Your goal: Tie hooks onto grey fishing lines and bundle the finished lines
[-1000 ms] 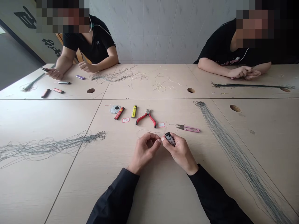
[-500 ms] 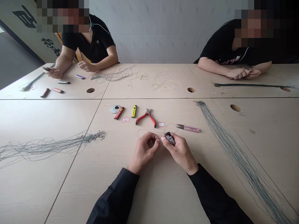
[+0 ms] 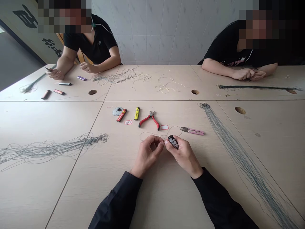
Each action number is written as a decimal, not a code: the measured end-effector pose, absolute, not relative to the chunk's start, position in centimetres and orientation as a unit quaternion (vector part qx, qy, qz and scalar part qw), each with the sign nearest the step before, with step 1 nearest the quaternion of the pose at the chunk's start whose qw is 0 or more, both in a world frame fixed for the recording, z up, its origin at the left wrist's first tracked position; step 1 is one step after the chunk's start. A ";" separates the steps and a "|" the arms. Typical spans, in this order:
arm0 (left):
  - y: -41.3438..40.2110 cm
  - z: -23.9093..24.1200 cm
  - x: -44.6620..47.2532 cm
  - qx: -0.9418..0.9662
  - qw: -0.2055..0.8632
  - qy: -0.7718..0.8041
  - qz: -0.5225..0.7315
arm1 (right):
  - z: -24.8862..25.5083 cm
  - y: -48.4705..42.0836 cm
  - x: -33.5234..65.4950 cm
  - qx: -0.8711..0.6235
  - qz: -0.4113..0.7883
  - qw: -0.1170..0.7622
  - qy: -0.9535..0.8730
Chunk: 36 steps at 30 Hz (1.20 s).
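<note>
My right hand (image 3: 184, 154) is closed around a lighter (image 3: 173, 142) with a black top and a white label. Pinched fingertips of my left hand (image 3: 150, 152) meet the right thumb, at a thin thread (image 3: 152, 133) that loops over the table just beyond. Whatever tiny end sits in that pinch is too small to make out. Beyond the hands lie red-handled pliers (image 3: 156, 122) with jaws apart. Pink thread snips (image 3: 194, 131) rest to the right of them. A yellow lighter (image 3: 137, 114) and a red lighter (image 3: 121, 115) are farther left, the red one overlapping a round spool (image 3: 116, 111).
Bundles of dark line lie at the left (image 3: 59, 149) and right (image 3: 238, 159) of the table. Small red-edged labels (image 3: 164, 127) sit near the pliers. Two people (image 3: 95, 47) across the table handle small items. Round holes (image 3: 240, 110) pierce the tabletop.
My left fingertips have shifted slightly right, now touching the right thumb. The lighter stays in my right hand. The person at the far left has tilted the tool they hold slightly.
</note>
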<state>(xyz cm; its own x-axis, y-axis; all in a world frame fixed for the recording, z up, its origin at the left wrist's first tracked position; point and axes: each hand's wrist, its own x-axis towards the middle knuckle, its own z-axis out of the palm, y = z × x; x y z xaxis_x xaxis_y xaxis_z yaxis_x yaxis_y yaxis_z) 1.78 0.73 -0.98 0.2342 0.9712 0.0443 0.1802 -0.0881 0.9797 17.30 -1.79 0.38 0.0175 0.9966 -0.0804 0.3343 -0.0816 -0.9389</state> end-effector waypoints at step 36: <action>0.7 -1.2 1.7 0.616 0.478 0.474 0.408 | 0.5 -1.8 17.3 -0.608 0.414 0.400 -0.547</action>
<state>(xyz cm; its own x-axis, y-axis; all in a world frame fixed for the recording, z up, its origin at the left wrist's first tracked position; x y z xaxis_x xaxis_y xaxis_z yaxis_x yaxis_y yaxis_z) 1.71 0.72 -1.23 0.2167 0.9750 0.0494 0.1947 -0.0928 0.9765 17.29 -1.76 0.47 0.0586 0.9961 -0.0664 0.3329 -0.0822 -0.9394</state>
